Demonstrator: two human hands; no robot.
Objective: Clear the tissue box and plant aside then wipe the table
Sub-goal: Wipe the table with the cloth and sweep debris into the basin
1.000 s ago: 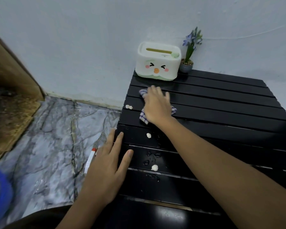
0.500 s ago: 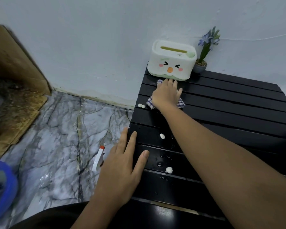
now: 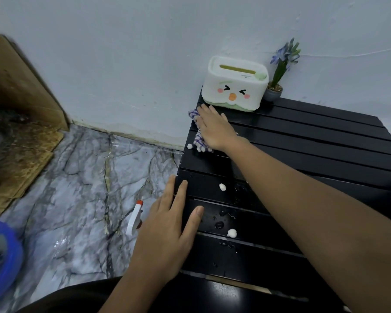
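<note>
Head view, the only one supplied: the right hand (image 3: pixel 215 127) is pressing flat, fingers spread and unclenched, on a checked cloth (image 3: pixel 199 136) at the far left corner of the black slatted table (image 3: pixel 314 141); it is pinning the cloth under the palm, not gripping it in a fist. The left hand (image 3: pixel 167 231) is lying open and released on the near left edge, fingers extended, grasping nothing; it appears to be bracing the table. The tissue box (image 3: pixel 235 83) is standing at the far edge against the wall, its base just beyond the right fingertips; the plant (image 3: pixel 278 82) is sitting just beside the box on its right, in a small pot. Judgement: clearing looks done and wiping is under way.

For a sound stroke, the palm should be keeping even pressure and the cloth should be running along the slats, gathering the white crumbs (image 3: pixel 222 187) and water droplets (image 3: pixel 219 224) lying on the near slats; none of these is collected yet.

Edges and room: the cloth is overhanging the left edge, so crumbs may be dropping to the marble floor (image 3: pixel 77 188); a spray bottle (image 3: pixel 134 216) is standing on the floor just beside the left hand; the right half of the table is offering open room; the box is limiting any further reach toward the wall.
</note>
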